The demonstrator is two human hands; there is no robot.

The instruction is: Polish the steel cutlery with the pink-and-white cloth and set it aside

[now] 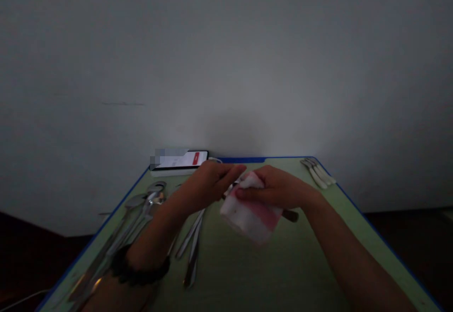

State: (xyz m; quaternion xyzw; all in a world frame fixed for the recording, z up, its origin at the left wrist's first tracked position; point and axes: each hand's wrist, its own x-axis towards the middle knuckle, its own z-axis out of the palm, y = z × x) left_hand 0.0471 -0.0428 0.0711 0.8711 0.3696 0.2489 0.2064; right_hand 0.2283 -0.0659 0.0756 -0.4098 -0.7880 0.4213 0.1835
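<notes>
My right hand is closed on a pink and white cloth, its thumb pressing the cloth around a metal utensil. The rounded handle end of the utensil sticks out to the right below my palm. At the other end, my left hand is closed with its fingers at the utensil's shiny tip, beside the cloth. The cloth covers most of the utensil, so its kind cannot be made out. Both hands are above the middle of a green table. A dark beaded bracelet circles my left wrist.
Several long-handled metal kitchen utensils lie along the table's left side. Metal pieces of cutlery lie closer to the middle. Several white-handled forks rest at the back right. A phone sits at the back left, before a wall.
</notes>
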